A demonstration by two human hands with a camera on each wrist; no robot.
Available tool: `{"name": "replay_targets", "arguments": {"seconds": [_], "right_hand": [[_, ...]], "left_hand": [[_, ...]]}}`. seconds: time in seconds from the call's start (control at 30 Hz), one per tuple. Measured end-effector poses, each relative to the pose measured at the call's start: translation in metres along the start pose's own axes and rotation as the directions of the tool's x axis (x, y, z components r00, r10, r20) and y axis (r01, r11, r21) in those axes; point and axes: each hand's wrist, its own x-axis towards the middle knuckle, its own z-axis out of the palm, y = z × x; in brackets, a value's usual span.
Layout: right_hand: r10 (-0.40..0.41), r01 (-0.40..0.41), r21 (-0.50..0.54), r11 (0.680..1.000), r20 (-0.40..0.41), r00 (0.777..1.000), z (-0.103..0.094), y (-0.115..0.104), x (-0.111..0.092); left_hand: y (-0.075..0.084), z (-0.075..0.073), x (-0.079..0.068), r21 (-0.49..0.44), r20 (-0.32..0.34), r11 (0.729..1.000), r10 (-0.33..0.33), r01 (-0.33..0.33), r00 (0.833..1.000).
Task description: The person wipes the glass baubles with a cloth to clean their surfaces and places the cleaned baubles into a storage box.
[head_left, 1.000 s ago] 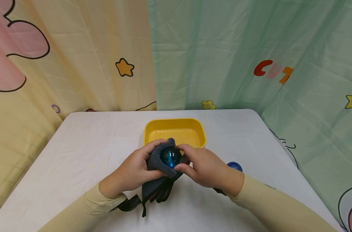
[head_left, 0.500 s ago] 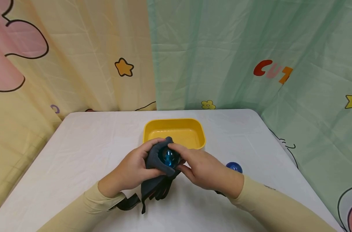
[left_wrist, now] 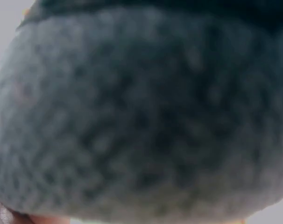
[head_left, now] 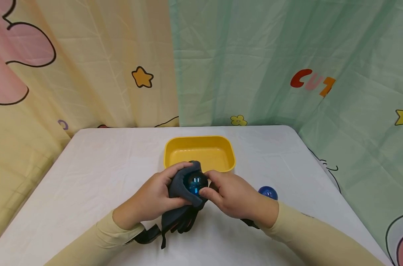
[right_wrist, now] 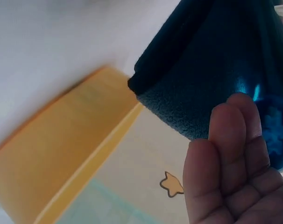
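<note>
My left hand [head_left: 156,195] grips a dark grey-blue fleecy cloth [head_left: 179,187], folded around the left side of a shiny, see-through blue ball [head_left: 196,181]. At the ball's right side, my right hand [head_left: 233,193] pinches it between thumb and fingers. Below the cloth hang dark folds and black finger-like strips. In the left wrist view, the blurred cloth [left_wrist: 141,116] fills nearly everything. The right wrist view has the right hand's fingers [right_wrist: 228,130] against the ball [right_wrist: 276,133], beside the cloth [right_wrist: 188,70].
A yellow tray [head_left: 175,140] stands just beyond the hands on the white table [head_left: 121,147]. A second blue ball [head_left: 268,192] lies on the table, partly behind the right forearm. Patterned curtains [head_left: 254,66] enclose the back and sides.
The right fingers first slid left over the ball's top, then drew back to its right side. The cloth and ball have dipped slightly toward me; the left hand keeps its hold.
</note>
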Motion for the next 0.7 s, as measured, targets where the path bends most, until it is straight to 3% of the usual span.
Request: {"name": "replay_targets", "arguments": {"seconds": [0.1, 0.23, 0.37, 0.53, 0.6, 0.7], "right_hand": [[0.022, -0.022, 0.073, 0.997, 0.007, 1.0, 0.0025, -0.0003, 0.0003], [-0.02, 0.02, 0.092, 0.996, -0.007, 1.0, 0.0044, -0.001, -0.0003], [-0.14, 0.138, -0.069, 0.988, -0.03, 0.99, 0.0043, -0.0004, -0.0003], [-0.264, 0.219, -0.325, 0.92, -0.101, 0.959, 0.0031, 0.0011, -0.0007], [-0.268, 0.215, -0.351, 0.912, -0.112, 0.957, 0.0019, 0.001, -0.001], [-0.188, 0.16, -0.262, 0.952, -0.083, 0.979, -0.0003, 0.0001, -0.001]], "left_hand": [[-0.0006, 0.0006, -0.0006, 0.007, -0.006, 1.0, -0.011, 0.011, 1.0], [-0.0028, -0.0004, -0.0009, 0.033, -0.033, 0.999, -0.013, 0.014, 0.999], [-0.0043, -0.0021, -0.0008, 0.03, -0.056, 1.0, -0.001, 0.003, 0.998], [-0.0041, -0.0023, -0.0003, 0.0, -0.046, 1.0, 0.002, -0.002, 0.999], [-0.0037, -0.0021, -0.0002, 0.007, -0.044, 1.0, 0.009, -0.009, 0.999], [-0.003, -0.0019, -0.0002, 0.024, -0.041, 0.999, 0.022, -0.021, 0.999]]}}
